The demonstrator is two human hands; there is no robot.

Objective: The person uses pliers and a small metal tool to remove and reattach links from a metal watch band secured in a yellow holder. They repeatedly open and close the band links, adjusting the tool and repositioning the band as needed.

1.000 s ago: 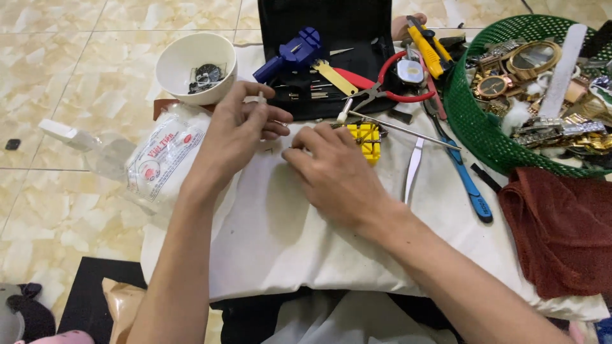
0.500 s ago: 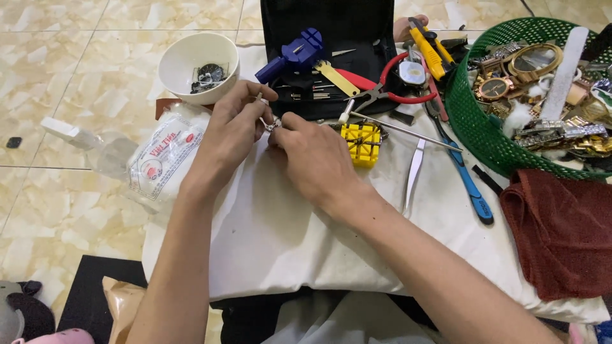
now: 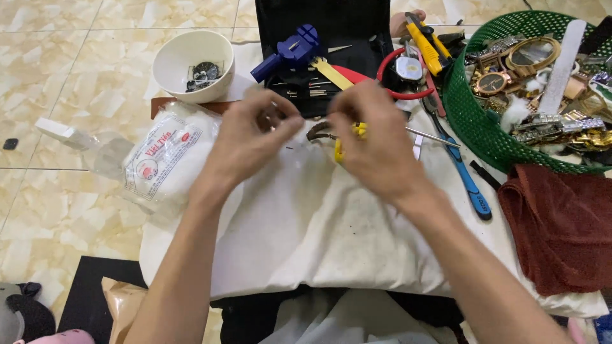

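My left hand (image 3: pixel 252 137) hovers over the far edge of a white cloth (image 3: pixel 306 242), thumb and fingers pinched together. Whatever is between them is too small to make out. My right hand (image 3: pixel 376 140) is a short way to its right, fingers closed on a dark curved watch strap piece (image 3: pixel 317 132) that sticks out toward the left hand. A yellow block (image 3: pixel 344 145) lies on the cloth, partly hidden under my right fingers. The two hands are apart and do not touch.
Beyond the hands are an open black tool case (image 3: pixel 325 25), a blue tool (image 3: pixel 290 51) and a white bowl (image 3: pixel 191 60) of small parts. A green basket (image 3: pixel 475 121) of watches, a dark red cloth (image 3: pixel 561 223) and a blue-handled tool (image 3: pixel 472 188) lie right. A plastic bag (image 3: pixel 162 156) lies left.
My hands were close together over a small part at the cloth's far edge. They have drawn apart, the right hand moving right over the yellow block with the strap piece.
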